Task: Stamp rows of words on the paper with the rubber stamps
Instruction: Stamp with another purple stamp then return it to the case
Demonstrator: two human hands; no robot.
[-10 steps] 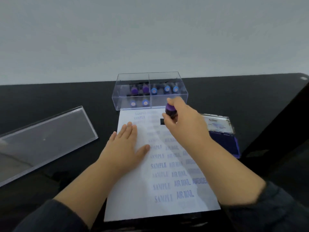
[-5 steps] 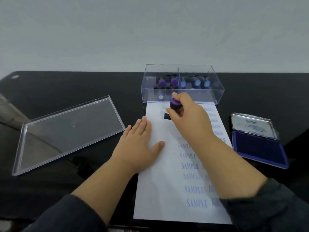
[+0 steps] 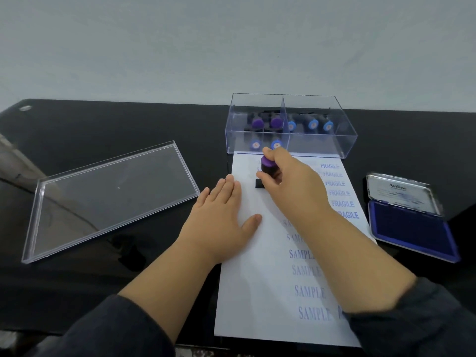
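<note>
The right hand (image 3: 288, 181) grips a purple-topped rubber stamp (image 3: 268, 170), fingers and thumb curled round its handle, with the stamp's dark base (image 3: 259, 183) set down on the paper (image 3: 247, 292) near the upper left of the printed area. The left hand (image 3: 219, 217) lies flat with straight fingers on the sheet's left edge, pinning it to the black table (image 3: 103, 119). Compared with a second ago the view has swung so that the paper now sits right of centre and the ink pad (image 3: 412, 228) is fully exposed; the hands themselves have kept almost the same places on the sheet, with the stamp held at the same spot near the top. This suggests a sustained press, probably another word added at the top of a column. The paper lies lengthwise in front of the person, its far edge touching the clear box (image 3: 291, 140) that holds further purple- and blue-capped stamps. It bears blue impressions in columns: "SAMPLE" repeated down the middle, "FRAGILE" down the right edge, and a third column mostly hidden by the right forearm. Prints near the top look fainter than those lower down. The box's clear lid (image 3: 108, 199) rests on the table well to the left, and the ink pad, open with its lid raised, lies just right of the paper.
</note>
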